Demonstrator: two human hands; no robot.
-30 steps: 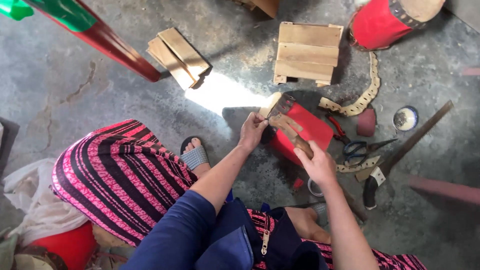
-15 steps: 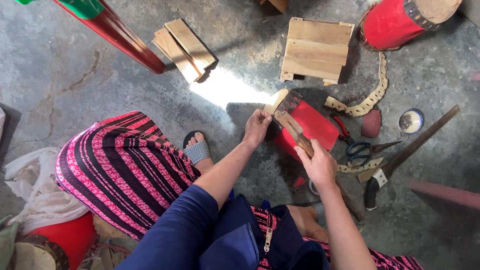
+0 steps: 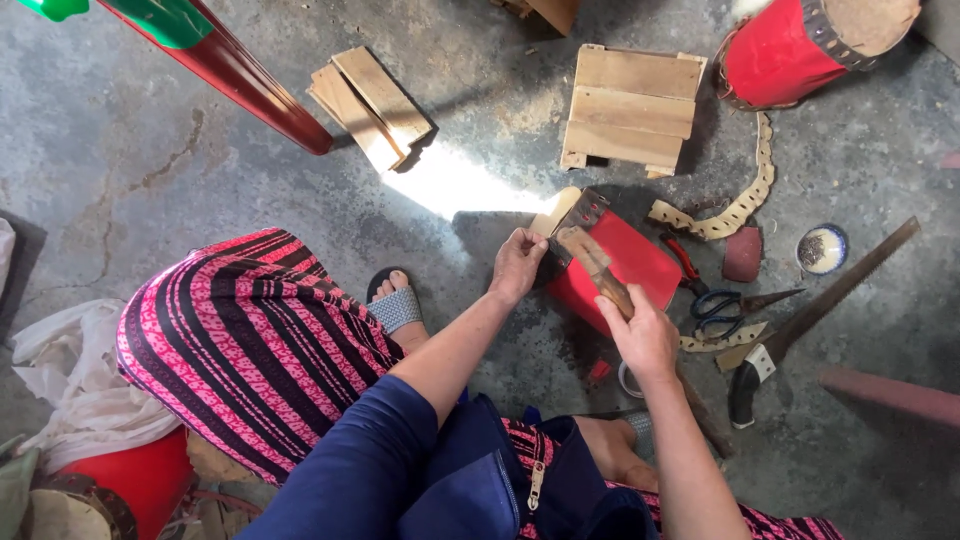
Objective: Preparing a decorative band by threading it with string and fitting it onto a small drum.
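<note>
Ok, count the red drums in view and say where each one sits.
3. One red drum lies on the floor under both hands; a second lies at the top right; a third shows only partly at the bottom left. Others may sit outside the picture.

Surface: grey concrete floor [image 3: 150,150] | far edge: two wooden slat stacks [image 3: 372,105], wooden pallet block [image 3: 630,108], red drum [image 3: 790,50] | right side: scalloped strip [image 3: 745,205], scissors [image 3: 735,303], handsaw [image 3: 820,305], small round tin [image 3: 822,249] | near-left corner: white cloth [image 3: 70,385]

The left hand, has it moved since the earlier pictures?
No. The left hand stays at the red drum's top edge, just below the wooden stool.
</note>
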